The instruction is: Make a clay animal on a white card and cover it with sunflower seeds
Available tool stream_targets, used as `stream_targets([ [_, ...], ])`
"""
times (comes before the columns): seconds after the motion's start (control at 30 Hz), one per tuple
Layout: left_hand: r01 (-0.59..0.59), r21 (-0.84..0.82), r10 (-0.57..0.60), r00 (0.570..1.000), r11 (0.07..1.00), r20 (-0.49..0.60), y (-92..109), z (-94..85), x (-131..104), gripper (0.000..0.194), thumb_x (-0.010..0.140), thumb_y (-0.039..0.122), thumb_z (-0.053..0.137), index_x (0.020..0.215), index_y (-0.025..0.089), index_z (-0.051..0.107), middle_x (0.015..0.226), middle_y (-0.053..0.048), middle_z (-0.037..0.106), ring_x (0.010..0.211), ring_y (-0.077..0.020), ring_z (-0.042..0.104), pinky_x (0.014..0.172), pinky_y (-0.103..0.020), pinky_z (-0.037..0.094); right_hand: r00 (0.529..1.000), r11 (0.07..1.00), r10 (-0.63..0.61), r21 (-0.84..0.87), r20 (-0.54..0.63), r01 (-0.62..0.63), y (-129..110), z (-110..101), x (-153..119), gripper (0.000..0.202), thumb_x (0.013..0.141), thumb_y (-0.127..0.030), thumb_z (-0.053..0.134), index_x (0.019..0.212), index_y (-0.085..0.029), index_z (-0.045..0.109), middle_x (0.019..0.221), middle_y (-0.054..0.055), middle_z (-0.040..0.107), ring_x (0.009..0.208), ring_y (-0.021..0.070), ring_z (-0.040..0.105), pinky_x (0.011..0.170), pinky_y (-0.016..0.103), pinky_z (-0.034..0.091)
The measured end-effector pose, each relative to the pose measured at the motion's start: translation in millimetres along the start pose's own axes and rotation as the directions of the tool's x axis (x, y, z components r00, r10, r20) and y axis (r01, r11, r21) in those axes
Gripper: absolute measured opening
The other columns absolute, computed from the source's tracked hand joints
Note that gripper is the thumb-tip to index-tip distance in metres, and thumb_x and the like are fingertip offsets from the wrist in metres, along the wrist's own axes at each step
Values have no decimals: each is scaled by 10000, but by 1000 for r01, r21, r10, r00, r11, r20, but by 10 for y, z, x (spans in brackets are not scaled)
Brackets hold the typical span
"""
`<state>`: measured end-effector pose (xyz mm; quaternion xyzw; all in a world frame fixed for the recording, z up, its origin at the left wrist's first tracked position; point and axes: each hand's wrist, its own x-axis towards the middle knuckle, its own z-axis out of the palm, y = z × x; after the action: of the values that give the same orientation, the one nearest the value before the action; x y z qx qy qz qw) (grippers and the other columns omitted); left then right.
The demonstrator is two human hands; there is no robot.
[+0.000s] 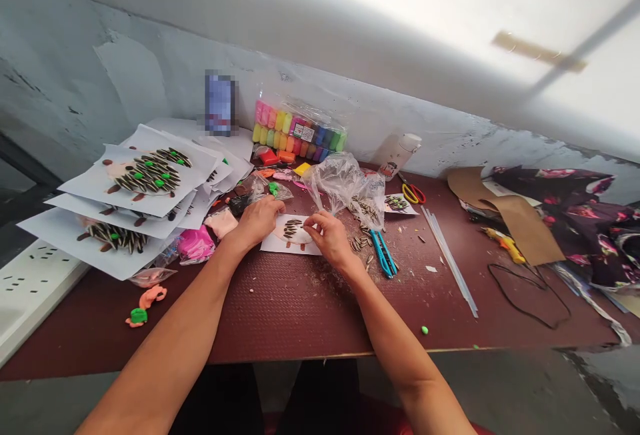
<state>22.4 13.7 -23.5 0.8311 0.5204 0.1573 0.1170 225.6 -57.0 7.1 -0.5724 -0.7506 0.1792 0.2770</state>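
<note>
A small white paper card [270,245] lies on the table before me. On it is a pale hedgehog-like shape [280,235] with brown feet and several striped sunflower seeds [291,228] stuck in rows. My left hand [260,219] rests at the card's upper left corner, fingers bent together; what lies under the fingertips is hidden. Over the right side of the card, my right hand [327,236] is closed in a pinch near the seeds. Anything between those fingertips is too small to make out. A clear plastic bag [335,178] of seeds lies just beyond.
Finished seed hedgehog sheets [195,185] are stacked at left beside a power strip [30,281]. Coloured clay packs [300,131] stand at the wall. A blue utility knife [383,255], scissors [413,193], glue sticks [450,261] and a yellow glue gun [507,246] lie rightward.
</note>
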Motion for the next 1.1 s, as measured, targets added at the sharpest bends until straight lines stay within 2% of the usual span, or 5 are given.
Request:
stream_targets([
  [0.2, 9, -10, -9, 1000, 1000, 7, 4, -5, 2, 328, 914, 136, 448, 1027, 199, 750, 986, -103, 693, 936, -248, 663, 816, -329, 504, 1000, 999, 11, -44, 5, -11, -40, 57, 5, 213, 954, -165, 543, 976, -213, 749, 938, 38, 732, 811, 150, 643, 782, 240, 446],
  [0.53, 4, 13, -5, 1000, 1000, 19, -27, 25, 19, 328, 933, 162, 448, 1053, 206, 750, 1022, -105, 696, 947, -245, 664, 793, -316, 503, 999, 996, 0, -87, 35, 3, -49, 65, 28, 219, 965, -156, 538, 992, -193, 752, 983, 67, 737, 882, 172, 661, 805, 253, 454],
  [1.1, 6, -25, -6, 1000, 1000, 6, -60, 61, 26, 315, 915, 151, 464, 1041, 206, 747, 1002, -101, 694, 927, -234, 655, 801, -317, 501, 996, 986, 22, -169, 87, -7, -80, 72, 46, 243, 979, -168, 536, 1041, -235, 761, 998, 50, 713, 882, 159, 644, 779, 241, 433],
])
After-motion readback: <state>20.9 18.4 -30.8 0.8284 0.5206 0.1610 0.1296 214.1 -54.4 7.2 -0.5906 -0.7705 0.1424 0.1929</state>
